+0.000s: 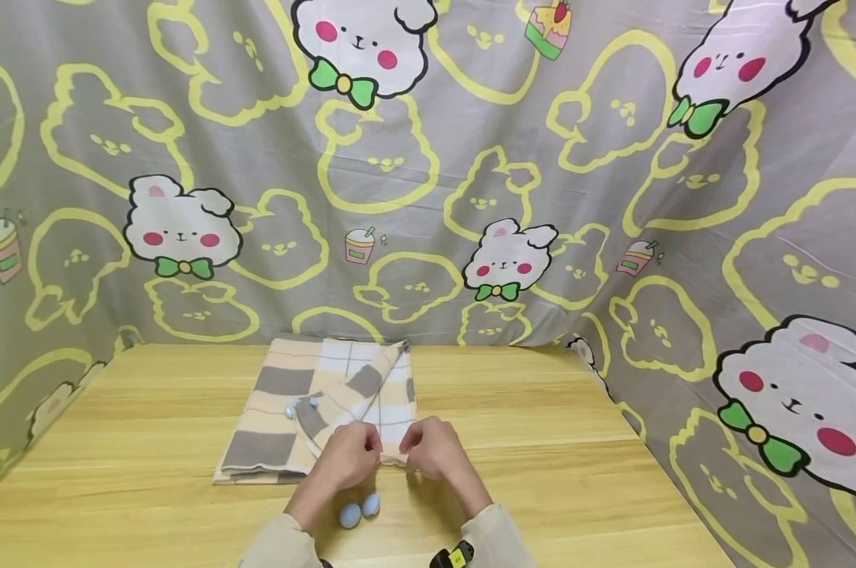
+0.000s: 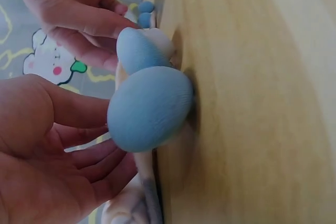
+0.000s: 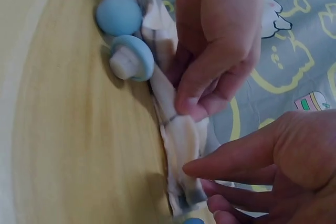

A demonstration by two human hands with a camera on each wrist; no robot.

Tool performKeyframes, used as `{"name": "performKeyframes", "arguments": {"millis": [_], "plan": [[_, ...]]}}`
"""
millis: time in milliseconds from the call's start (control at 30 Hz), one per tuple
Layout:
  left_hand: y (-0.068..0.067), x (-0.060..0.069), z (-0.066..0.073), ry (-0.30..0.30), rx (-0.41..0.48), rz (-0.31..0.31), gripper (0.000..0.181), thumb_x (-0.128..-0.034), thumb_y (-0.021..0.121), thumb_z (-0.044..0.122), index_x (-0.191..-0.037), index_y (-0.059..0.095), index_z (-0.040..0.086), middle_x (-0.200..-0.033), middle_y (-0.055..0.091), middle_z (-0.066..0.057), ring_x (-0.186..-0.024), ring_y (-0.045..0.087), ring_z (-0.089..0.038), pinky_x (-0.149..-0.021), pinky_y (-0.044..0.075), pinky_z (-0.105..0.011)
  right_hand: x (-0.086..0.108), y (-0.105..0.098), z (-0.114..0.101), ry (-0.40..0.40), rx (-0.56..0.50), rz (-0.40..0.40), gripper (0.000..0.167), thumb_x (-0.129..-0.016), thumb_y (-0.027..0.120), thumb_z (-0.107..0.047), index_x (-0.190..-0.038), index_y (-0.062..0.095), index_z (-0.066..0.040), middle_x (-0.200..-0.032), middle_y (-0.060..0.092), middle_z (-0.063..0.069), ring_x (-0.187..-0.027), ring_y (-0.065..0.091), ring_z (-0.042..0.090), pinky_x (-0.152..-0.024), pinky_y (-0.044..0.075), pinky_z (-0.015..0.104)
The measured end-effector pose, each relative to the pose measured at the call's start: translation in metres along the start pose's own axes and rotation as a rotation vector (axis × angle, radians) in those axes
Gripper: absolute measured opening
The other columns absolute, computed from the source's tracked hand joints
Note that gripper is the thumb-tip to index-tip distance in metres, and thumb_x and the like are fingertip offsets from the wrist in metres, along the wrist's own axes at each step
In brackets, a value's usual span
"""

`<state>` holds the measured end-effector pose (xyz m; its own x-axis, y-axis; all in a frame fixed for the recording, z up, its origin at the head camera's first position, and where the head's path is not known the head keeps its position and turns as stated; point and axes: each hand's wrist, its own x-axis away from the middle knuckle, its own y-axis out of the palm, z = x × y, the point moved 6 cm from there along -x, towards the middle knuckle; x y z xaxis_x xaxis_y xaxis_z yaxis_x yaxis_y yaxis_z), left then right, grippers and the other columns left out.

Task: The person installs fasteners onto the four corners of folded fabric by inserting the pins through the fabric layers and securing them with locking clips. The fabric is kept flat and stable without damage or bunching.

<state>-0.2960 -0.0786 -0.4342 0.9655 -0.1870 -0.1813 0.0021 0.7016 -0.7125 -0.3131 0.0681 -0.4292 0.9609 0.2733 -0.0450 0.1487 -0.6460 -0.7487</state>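
A plaid cloth [image 1: 280, 382] in beige, grey and white lies on the table, its right part folded over in a slanting band. My left hand [image 1: 349, 455] pinches the near edge of the cloth. Just to the right, my right hand [image 1: 436, 450] pinches the same edge between thumb and fingers. In the right wrist view a short strip of hem [image 3: 181, 137] spans the two hands. Two light blue, round-capped pieces [image 1: 350, 516] lie on the table below the hands; one shows a white stem [image 3: 125, 62], like a mushroom. More small blue pieces [image 1: 290, 409] sit on the cloth's folded corner.
The light wood table [image 1: 534, 473] extends to both sides of the cloth. A grey curtain [image 1: 413, 229] with rabbit prints hangs behind it and along the sides. A dark band with a yellow part [image 1: 457, 556] is on the right wrist.
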Motion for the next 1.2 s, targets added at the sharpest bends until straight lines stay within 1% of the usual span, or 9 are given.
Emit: {"name": "performKeyframes", "arguments": {"millis": [67,167,267,367,600,767,900,1100,1200], "plan": [[-0.001,-0.001,-0.001,-0.017,0.006,0.018,0.019,-0.0759,0.063,-0.007,-0.068,0.061,0.010,-0.060,0.054,0.004,-0.059,0.049,-0.013,-0.054,0.038,-0.025,-0.001,-0.003,0.002,-0.001,-0.012,0.022,0.017,-0.064,0.074,0.006,-0.075,0.074,-0.007,-0.070,0.070,-0.001,-0.070,0.056,0.014,-0.065,0.046,0.029],[-0.003,-0.002,-0.002,-0.032,0.012,0.040,0.019,-0.0774,0.062,-0.006,-0.069,0.060,0.010,-0.060,0.053,0.004,-0.057,0.048,-0.013,-0.054,0.037,-0.026,-0.001,-0.009,0.003,-0.006,-0.031,0.059,0.007,-0.073,0.075,-0.001,-0.074,0.075,-0.008,-0.071,0.071,-0.001,-0.070,0.056,0.013,-0.065,0.046,0.029],[-0.005,-0.002,-0.001,-0.025,0.009,0.062,0.018,-0.0789,0.062,-0.006,-0.071,0.060,0.010,-0.061,0.054,0.003,-0.058,0.049,-0.014,-0.054,0.039,-0.027,-0.001,-0.012,0.003,-0.014,-0.056,0.082,0.006,-0.080,0.077,-0.007,-0.075,0.075,-0.009,-0.071,0.071,-0.002,-0.070,0.057,0.011,-0.066,0.047,0.029],[-0.007,-0.002,-0.001,-0.020,0.013,0.077,0.016,-0.0804,0.062,-0.006,-0.073,0.062,0.009,-0.061,0.056,0.002,-0.057,0.049,-0.014,-0.054,0.039,-0.028,-0.001,-0.012,0.004,-0.019,-0.105,0.080,0.002,-0.080,0.077,-0.005,-0.080,0.075,-0.006,-0.072,0.070,-0.001,-0.068,0.058,0.009,-0.065,0.048,0.028],[-0.009,-0.004,-0.001,-0.025,0.029,0.100,0.015,-0.0811,0.063,-0.007,-0.076,0.064,0.007,-0.063,0.058,0.002,-0.057,0.050,-0.012,-0.054,0.040,-0.027,-0.003,-0.015,0.004,-0.046,-0.149,0.120,0.013,-0.075,0.067,0.005,-0.083,0.074,-0.003,-0.072,0.069,0.005,-0.065,0.056,0.007,-0.062,0.047,0.025],[-0.007,-0.003,0.003,-0.034,0.051,0.099,0.011,-0.0828,0.067,-0.004,-0.084,0.068,0.007,-0.071,0.068,-0.001,-0.065,0.059,-0.013,-0.061,0.047,-0.030,-0.004,-0.016,0.004,-0.039,-0.182,0.151,0.012,-0.078,0.068,0.004,-0.084,0.075,-0.003,-0.070,0.066,0.001,-0.066,0.055,0.009,-0.062,0.047,0.026],[-0.003,-0.003,0.008,-0.027,0.061,0.095,0.006,-0.0848,0.074,0.004,-0.088,0.072,0.008,-0.077,0.072,-0.003,-0.071,0.065,-0.015,-0.065,0.051,-0.033,-0.005,-0.016,0.004,-0.033,-0.199,0.153,0.012,-0.078,0.070,0.005,-0.085,0.076,-0.003,-0.072,0.068,0.004,-0.067,0.057,0.011,-0.062,0.047,0.027],[0.000,-0.007,0.012,-0.018,0.079,0.094,0.003,-0.0859,0.077,0.011,-0.087,0.074,0.009,-0.077,0.072,-0.002,-0.067,0.061,-0.011,-0.060,0.048,-0.029,-0.005,-0.017,0.003,-0.029,-0.220,0.156,0.013,-0.078,0.071,0.006,-0.086,0.076,-0.004,-0.074,0.070,0.007,-0.067,0.058,0.010,-0.061,0.048,0.026],[0.001,-0.010,0.014,-0.010,0.084,0.108,0.003,-0.0861,0.077,0.011,-0.083,0.075,0.010,-0.074,0.072,0.001,-0.066,0.059,-0.010,-0.060,0.047,-0.029,-0.005,-0.016,0.002,-0.032,-0.233,0.157,0.013,-0.078,0.071,0.005,-0.086,0.076,-0.004,-0.075,0.071,0.007,-0.068,0.059,0.010,-0.062,0.049,0.025]]}}
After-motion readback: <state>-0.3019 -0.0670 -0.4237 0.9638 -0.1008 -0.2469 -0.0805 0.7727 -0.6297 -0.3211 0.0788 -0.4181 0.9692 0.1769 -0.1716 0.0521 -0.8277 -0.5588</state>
